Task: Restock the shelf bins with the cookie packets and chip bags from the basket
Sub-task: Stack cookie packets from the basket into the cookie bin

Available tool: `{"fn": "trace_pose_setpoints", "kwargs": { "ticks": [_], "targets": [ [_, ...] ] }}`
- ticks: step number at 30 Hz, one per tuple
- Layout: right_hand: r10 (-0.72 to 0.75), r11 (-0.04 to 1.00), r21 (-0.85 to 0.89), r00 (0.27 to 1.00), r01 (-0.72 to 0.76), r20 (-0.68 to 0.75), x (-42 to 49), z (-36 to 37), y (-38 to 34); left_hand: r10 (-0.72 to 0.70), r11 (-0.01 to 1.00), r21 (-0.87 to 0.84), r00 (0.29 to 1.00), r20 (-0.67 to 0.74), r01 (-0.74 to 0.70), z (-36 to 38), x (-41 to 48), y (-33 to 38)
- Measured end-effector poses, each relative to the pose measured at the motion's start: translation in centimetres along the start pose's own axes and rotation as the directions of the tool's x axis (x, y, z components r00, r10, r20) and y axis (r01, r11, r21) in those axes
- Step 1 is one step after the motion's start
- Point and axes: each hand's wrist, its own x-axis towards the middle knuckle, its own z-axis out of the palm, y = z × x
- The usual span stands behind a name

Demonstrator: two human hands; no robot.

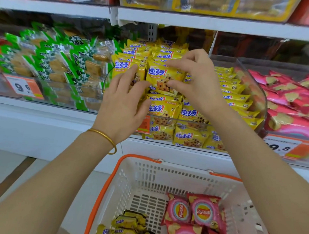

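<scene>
A person is standing at a snack shelf, both bare hands reaching into the yellow cookie bin [259, 98], a clear tub packed with upright rows of yellow packets. The right hand [194, 81] is pinching a cookie packet [163, 77] between thumb and fingers, holding it upright with its printed face toward the viewer and its long side running left to right. The left hand [124, 98], fingers loosely spread and gripping nothing, is pressing against the neighbouring packets just left of it, seemingly steadying the row. The held packet is sitting at the front of the stack, directly between the two hands, so the right hand looks best placed to settle it. Below, the white basket [143, 170] with orange trim is holding more cookie packets [127, 225] at its left and pink chip bags [196, 213] at its right. The pink chip bin [293, 105] is lying just right of the cookie bin, nearer the right hand.
</scene>
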Motion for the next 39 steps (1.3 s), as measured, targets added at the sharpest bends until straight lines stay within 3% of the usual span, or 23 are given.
{"fn": "trace_pose_setpoints", "kwargs": {
  "ticks": [8,11,14,16,18,19,20,23,25,26,28,31,36,39],
  "targets": [
    [-0.018,0.998,-0.055,0.997,0.014,-0.071,-1.6,-0.5,-0.2,0.044,0.998,-0.035,0.999,-0.005,-0.045,-0.7,-1.0,0.5],
    [-0.071,0.995,-0.076,0.984,0.059,-0.165,-2.9,-0.6,-0.5,0.093,0.995,-0.035,0.995,-0.037,-0.094,-1.2,-1.7,1.2],
    [-0.042,0.992,0.110,0.972,0.069,-0.229,-6.1,-0.4,-1.6,0.162,0.987,-0.002,0.986,-0.037,-0.162,-1.8,-2.9,2.0],
    [-0.005,0.969,0.244,0.988,0.043,-0.153,-9.5,1.1,-2.2,0.230,0.973,0.017,0.971,0.057,-0.231,-1.9,-4.1,2.6],
    [0.055,0.957,0.278,0.995,-0.077,0.086,-13.6,4.1,-2.0,0.277,0.959,0.005,0.938,0.209,-0.285,-1.5,-5.9,2.7],
    [0.098,0.951,0.258,0.957,-0.171,0.275,-15.6,5.8,-1.7,0.278,0.957,-0.005,0.916,0.290,-0.289,-1.1,-7.0,2.6],
    [0.133,0.948,0.195,0.873,-0.250,0.470,-17.8,7.9,-1.2,0.273,0.957,-0.012,0.890,0.365,-0.289,-0.7,-8.1,2.4],
    [0.162,0.958,-0.014,0.499,-0.288,0.851,-23.2,13.6,0.3,0.271,0.952,-0.014,0.821,0.503,-0.306,0.4,-10.8,1.9],
    [0.196,0.953,-0.124,0.248,-0.277,0.949,-25.8,16.5,0.5,0.266,0.952,-0.018,0.798,0.542,-0.305,0.8,-11.8,1.6],
    [0.214,0.948,-0.166,0.159,-0.270,0.964,-27.1,17.8,0.4,0.263,0.953,-0.023,0.792,0.551,-0.301,0.8,-12.0,1.5],
    [0.231,0.940,-0.209,0.053,-0.269,0.972,-29.4,19.5,0.1,0.258,0.955,-0.026,0.783,0.566,-0.296,0.9,-12.2,1.4],
    [0.262,0.933,-0.261,-0.030,-0.249,0.965,-32.4,21.3,-0.2,0.238,0.960,-0.024,0.774,0.586,-0.277,1.1,-12.1,1.2],
    [0.349,0.922,-0.317,0.118,-0.223,0.930,-33.4,22.2,0.4,0.237,0.959,-0.026,0.744,0.625,-0.284,2.0,-11.8,0.8],
    [0.360,0.866,-0.270,0.148,-0.421,0.921,-31.3,20.3,2.3,0.223,0.961,-0.024,0.722,0.656,-0.275,2.2,-11.6,0.8]
  ]
}}
